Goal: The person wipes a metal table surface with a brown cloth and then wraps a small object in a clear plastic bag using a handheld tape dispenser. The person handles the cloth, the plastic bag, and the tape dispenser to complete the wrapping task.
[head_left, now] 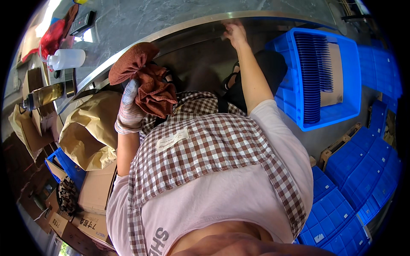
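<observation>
Below the near edge of the table [179, 10], on the wearer's left: a red-brown cloth [156, 91], bunched, in the left hand [130, 106], which wears a striped glove [129, 119]. Left grip: fingers wrapped about the gathered cloth. Right hand [235, 34]: bare, extended to the table's edge, blurred; whether its fingers hold anything is not determinable.

Progress (judged): cloth taken up, work apparently under way. Blue crate [355, 85], right side, appears part-filled: dark thin pieces [308, 79] stand in close ranks, with bare cardboard [336, 77] beside them. Amount remaining not determinable.

Count: brown cloth, 1; glove visible, 1; blue crate with dark pieces, 1; dark pieces, many, too tightly packed to count; white squeeze bottle [69, 59], 1; large paper bag [72, 123], 1; stacked blue crates [367, 166], several, overlapping, no reliable figure.
</observation>
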Demonstrator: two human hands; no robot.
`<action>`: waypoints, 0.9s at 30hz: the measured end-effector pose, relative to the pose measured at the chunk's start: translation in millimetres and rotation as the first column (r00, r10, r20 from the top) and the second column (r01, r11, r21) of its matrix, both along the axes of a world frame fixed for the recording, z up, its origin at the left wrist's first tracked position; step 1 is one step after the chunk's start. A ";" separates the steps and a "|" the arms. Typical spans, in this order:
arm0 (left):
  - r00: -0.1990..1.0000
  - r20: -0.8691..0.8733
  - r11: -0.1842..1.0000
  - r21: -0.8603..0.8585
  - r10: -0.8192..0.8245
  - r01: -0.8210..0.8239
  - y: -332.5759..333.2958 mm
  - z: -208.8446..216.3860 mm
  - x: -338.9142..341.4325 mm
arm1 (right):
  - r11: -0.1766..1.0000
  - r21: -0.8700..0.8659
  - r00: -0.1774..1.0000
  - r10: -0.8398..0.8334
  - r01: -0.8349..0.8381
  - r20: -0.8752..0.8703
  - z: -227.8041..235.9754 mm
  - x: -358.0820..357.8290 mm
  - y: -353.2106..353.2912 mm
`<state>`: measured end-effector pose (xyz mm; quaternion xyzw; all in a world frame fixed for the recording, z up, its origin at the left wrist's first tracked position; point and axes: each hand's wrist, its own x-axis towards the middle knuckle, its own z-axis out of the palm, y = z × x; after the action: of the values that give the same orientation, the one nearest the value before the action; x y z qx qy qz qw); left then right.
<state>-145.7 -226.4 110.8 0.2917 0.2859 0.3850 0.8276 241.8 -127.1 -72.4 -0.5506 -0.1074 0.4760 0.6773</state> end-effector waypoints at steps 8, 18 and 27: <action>0.998 0.060 1.000 -0.015 -0.014 0.015 -0.1 1.9 2.7 | 0.999 -0.051 0.981 -0.002 -0.008 -0.193 -6.4 20.7 -6.3; 0.990 0.140 0.997 -0.066 -0.029 0.038 0.1 -6.3 -1.3 | 0.957 0.164 0.840 0.118 -0.238 0.529 121.2 69.2 -108.4; 0.975 0.214 0.994 -0.072 -0.065 0.083 11.4 -32.5 -2.7 | 0.938 -0.278 0.482 0.345 -0.207 0.805 110.1 79.3 -175.3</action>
<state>-148.4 -215.0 78.4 0.2258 0.2005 0.3708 0.8783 321.2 -302.4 37.7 -0.7333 -0.4737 0.2591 0.4131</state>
